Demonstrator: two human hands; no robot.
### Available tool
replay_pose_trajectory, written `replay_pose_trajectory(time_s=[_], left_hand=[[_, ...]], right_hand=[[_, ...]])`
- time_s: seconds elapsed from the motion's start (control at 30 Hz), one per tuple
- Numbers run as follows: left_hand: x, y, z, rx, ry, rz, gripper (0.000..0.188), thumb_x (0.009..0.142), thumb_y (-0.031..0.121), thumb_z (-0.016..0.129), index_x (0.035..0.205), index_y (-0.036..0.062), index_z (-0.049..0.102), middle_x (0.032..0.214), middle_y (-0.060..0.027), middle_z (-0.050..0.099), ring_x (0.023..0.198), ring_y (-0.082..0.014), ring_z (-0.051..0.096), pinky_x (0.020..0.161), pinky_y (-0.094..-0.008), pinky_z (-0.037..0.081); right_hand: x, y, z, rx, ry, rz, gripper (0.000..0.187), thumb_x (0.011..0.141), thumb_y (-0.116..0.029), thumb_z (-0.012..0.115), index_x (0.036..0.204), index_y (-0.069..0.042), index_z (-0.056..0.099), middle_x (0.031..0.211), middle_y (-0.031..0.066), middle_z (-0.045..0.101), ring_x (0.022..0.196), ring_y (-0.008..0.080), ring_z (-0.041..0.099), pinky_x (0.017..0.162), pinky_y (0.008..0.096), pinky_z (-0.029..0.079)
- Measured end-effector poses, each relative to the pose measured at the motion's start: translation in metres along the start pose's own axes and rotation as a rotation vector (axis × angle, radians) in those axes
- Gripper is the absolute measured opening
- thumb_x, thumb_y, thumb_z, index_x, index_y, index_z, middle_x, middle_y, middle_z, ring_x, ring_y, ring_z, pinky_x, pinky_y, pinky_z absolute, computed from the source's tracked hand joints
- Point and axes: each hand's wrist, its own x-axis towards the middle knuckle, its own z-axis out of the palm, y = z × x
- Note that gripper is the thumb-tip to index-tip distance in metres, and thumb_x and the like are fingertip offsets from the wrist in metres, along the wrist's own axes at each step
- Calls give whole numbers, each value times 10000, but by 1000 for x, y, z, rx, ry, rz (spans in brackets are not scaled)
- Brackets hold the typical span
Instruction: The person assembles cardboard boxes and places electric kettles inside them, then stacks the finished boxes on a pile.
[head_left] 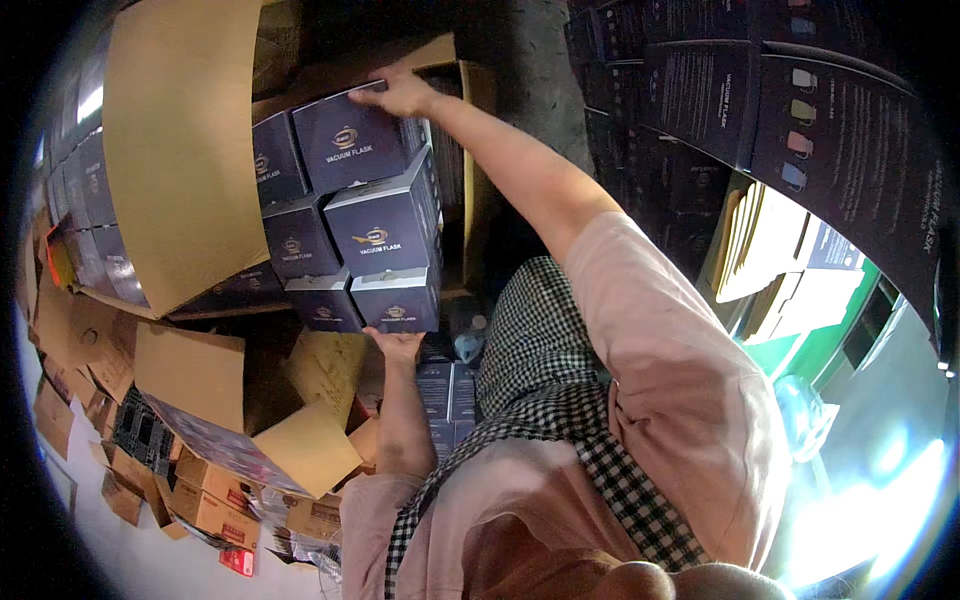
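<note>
Several dark blue printed boxes stand packed together in two columns, pressed between my hands at the mouth of a large open brown carton (478, 190). My right hand (405, 93) reaches to the far end and grips the edge of the farthest right box (350, 135). At the near end, my left hand (398, 343) is against the lower edge of the nearest right box (395, 298), its fingers partly hidden beneath. Between these two sits a middle box (380, 225), touched by neither hand. How deep the boxes sit in the carton I cannot tell.
A tall brown carton flap (190, 150) rises left of the boxes. More dark boxes (90, 190) are stacked beyond it. Opened cartons (215, 500) lie heaped at lower left. Large dark printed cartons (830, 120) stand at upper right, above pale cardboard sheets (755, 240).
</note>
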Motion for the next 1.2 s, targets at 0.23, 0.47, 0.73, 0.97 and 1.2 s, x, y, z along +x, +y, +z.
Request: replay_pose_trajectory(time_s=[0.23,0.47,0.73,0.97,1.2], left_hand=[[-1,16,2,-21,75,55,1034,769,904,212,1538,213,218,1583,-115,208,1434,-384,218,1091,-709,191],[-23,-2,-10,-35,-118,83,1110,724,940,230,1550,200,191,1609,-132,124,1455,-415,125,1075,-736,126],[-23,-8,-9,58,117,113,1216,713,944,266,1551,79,98,1597,-214,43,1466,-411,54,1131,-664,102],[-50,-12,-5,122,-80,74,1120,746,918,184,1545,134,140,1593,-171,108,1452,-438,82,1107,-699,82],[-73,-23,5,77,-203,73,982,843,788,257,1524,84,187,1552,-209,195,1399,-451,195,1072,-673,188]], right_hand=[[-37,14,45,288,1,-12,1209,749,-772,588,1551,-111,-30,1569,290,92,1450,419,168,1167,473,223],[-116,50,73,636,-41,229,1168,804,-738,559,1547,-79,-55,1578,240,155,1459,361,183,1173,418,212],[-153,65,88,719,70,346,1008,856,-771,406,1561,-122,95,1580,161,227,1449,313,232,1153,398,227],[-222,140,140,562,18,776,934,833,-832,269,1538,-233,145,1547,202,251,1312,462,411,824,637,530],[-286,122,134,-130,-187,438,582,825,-553,599,1187,-102,661,1139,174,671,1047,333,650,917,426,506]])
